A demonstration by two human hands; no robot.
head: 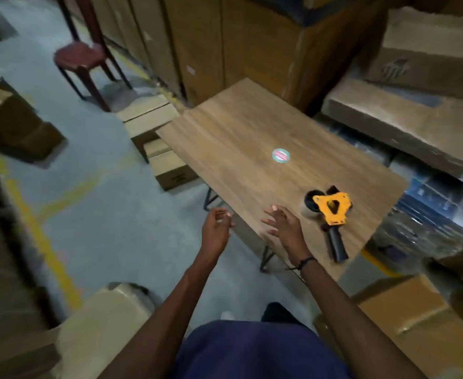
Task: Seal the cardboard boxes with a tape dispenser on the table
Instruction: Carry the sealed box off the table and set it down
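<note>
A yellow and black tape dispenser (331, 214) lies on its side near the right front corner of the wooden table (241, 127), handle towards me. My right hand (282, 222) hovers over the table's front edge, fingers spread and holding nothing, a little left of the dispenser. Just off the table's left front edge, my left hand (216, 228) hangs in the air with loosely curled fingers, also holding nothing. Small cardboard boxes (156, 138) sit on the floor at the table's far left side.
A round sticker (281, 155) is on the tabletop. A dark red stool (81, 58) stands at the back left. Large cartons line the back and right (405, 124). More boxes lie at the lower left (101, 318), lower right (416, 324) and left (14, 119). Yellow lines mark the grey floor.
</note>
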